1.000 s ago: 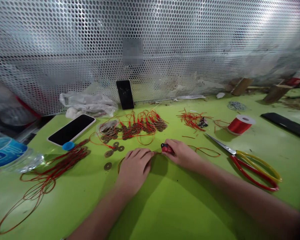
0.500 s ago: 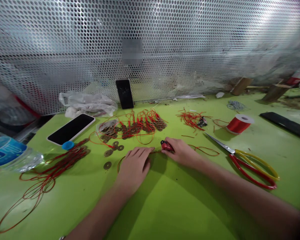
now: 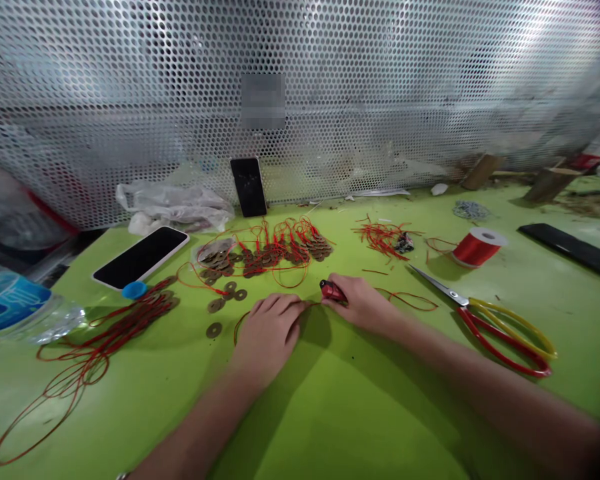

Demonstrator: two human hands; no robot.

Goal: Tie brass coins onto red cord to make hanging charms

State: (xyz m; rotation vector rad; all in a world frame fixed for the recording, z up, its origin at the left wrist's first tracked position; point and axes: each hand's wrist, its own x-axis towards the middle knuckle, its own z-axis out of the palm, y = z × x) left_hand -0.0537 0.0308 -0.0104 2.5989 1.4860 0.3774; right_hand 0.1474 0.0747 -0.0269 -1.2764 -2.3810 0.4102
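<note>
The left hand's (image 3: 267, 333) index finger has lowered since half a second ago, fingers together, pinching the cord (image 3: 314, 303); the right hand (image 3: 357, 305) still grips the lighter (image 3: 334, 292) beside it. Table (image 3: 330, 413) spreads between the forearms; scissors (image 3: 510, 363) flank the right.

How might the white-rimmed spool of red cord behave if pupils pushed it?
The spool stands on one round end, so it would probably slide before tipping. Its cylindrical shape suggests it could roll if knocked over. Its centre looks hollow, so it may feel fairly light.
</note>
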